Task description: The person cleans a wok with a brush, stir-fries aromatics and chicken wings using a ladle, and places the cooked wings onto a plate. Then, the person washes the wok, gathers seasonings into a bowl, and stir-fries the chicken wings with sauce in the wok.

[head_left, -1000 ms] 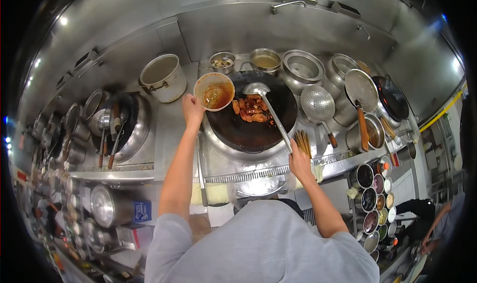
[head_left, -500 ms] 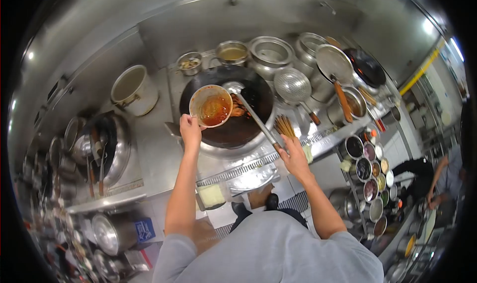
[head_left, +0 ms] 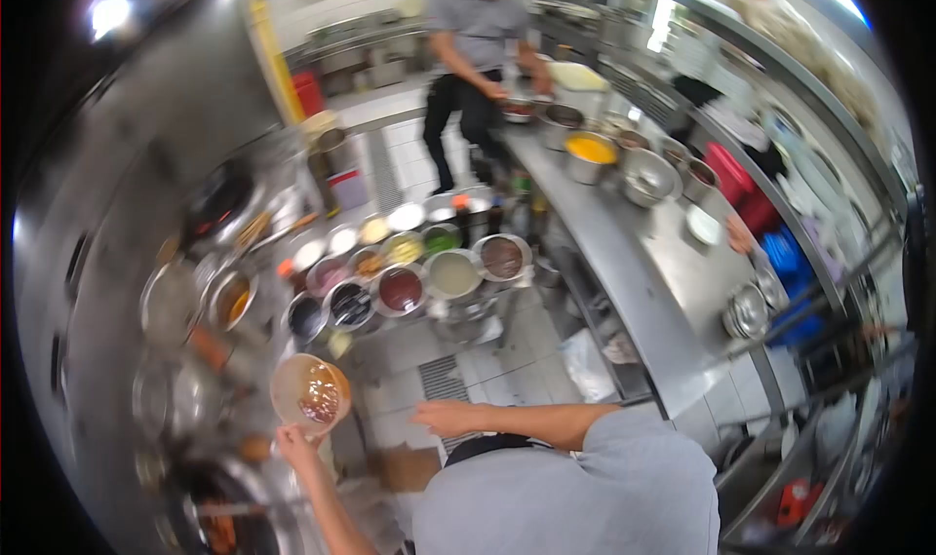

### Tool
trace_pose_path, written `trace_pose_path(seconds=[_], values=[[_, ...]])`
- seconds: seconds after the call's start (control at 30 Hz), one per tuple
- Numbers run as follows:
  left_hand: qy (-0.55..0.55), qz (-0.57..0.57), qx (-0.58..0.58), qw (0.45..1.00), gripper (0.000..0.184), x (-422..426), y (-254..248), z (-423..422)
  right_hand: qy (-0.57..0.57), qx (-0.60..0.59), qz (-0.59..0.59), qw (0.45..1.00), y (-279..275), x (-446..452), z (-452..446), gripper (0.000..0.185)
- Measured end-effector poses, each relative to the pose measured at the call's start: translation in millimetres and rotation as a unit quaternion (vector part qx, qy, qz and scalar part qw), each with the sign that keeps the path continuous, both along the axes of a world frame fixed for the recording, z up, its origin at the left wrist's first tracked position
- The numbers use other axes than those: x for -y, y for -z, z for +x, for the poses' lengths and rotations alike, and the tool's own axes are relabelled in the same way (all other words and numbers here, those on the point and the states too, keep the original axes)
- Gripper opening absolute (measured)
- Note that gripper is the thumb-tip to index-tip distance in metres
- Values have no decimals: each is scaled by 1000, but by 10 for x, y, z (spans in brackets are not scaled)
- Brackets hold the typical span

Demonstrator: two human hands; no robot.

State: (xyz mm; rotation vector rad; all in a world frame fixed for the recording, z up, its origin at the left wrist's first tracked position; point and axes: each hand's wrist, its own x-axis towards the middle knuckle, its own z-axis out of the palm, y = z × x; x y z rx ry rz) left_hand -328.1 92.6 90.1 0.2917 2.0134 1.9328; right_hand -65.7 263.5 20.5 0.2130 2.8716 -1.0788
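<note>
A pale round bowl (head_left: 310,393) with red-brown sauce in it is held at its rim by my left hand (head_left: 300,445). My right hand (head_left: 444,418) hangs in front of my body at the right, its fingers smeared by motion; no ladle shows in it. Below the bowl, at the lower left, the dark wok (head_left: 185,497) holds reddish-brown pieces of food, with the ladle's handle (head_left: 234,508) lying across it.
Ahead stands a rack of several seasoning pots (head_left: 401,290). A long steel counter (head_left: 624,263) runs along the right with bowls and an orange-filled pot (head_left: 590,153). Behind it stands another person (head_left: 478,29). Strainers and pans line the left.
The view has swung far to the right, from the stove to the seasoning pots and the counter. My right hand has let go of the ladle. The bowl remains in my left hand.
</note>
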Motion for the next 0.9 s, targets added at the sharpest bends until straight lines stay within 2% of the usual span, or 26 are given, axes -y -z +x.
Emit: trace_pose_path(seconds=[0.03,0.07,0.13,0.17,0.23,0.27,0.3,0.33,0.4,0.43,0.5,0.6,0.7,0.73,0.8,0.83,0.87,0.9], values=[[32,-3,0,999,7,-489,46,207,90,-46,23,995,250,-332,367,38],[114,-23,13,993,8,-915,100,520,170,-91,47,980,426,-581,802,32],[251,-51,38,966,8,-1699,217,1180,354,-134,98,921,400,-1091,1733,26],[289,-53,66,953,7,-2093,177,1595,427,-126,159,881,409,-1332,2217,25],[376,-76,114,917,6,-2769,255,2308,620,-114,253,734,307,-1509,3061,31],[410,-94,137,897,6,-3078,307,2645,666,-102,250,696,112,-1532,3429,38],[443,-112,160,875,7,-3368,345,2975,703,-78,261,656,297,-1546,3814,42],[465,-126,154,862,8,-3637,425,3286,707,-73,258,654,327,-1516,4070,42],[500,-164,147,837,9,-4114,599,3847,797,-37,280,535,388,-1404,4433,43],[514,-186,144,825,9,-4331,652,4105,796,-32,276,537,441,-1338,4548,43],[510,-175,89,837,10,-4654,659,4615,815,-40,253,519,567,-1265,4691,42],[522,-181,125,824,17,-5029,750,5062,810,-18,232,539,600,-1270,4736,43],[601,-186,205,750,43,-5016,653,5277,807,-9,225,547,558,-1285,4735,41],[622,-207,224,722,53,-4979,700,5242,796,-7,221,563,634,-1283,4796,41],[692,-162,198,675,62,-4603,814,4993,793,14,269,546,905,-1300,4823,39],[724,-119,186,654,61,-4327,911,4760,788,-25,276,550,985,-1291,4816,36],[744,-113,138,643,59,-4047,906,4503,797,-31,236,556,795,-1290,4637,36],[722,-101,111,675,56,-3730,957,4268,764,-20,286,578,920,-1288,4659,38]])
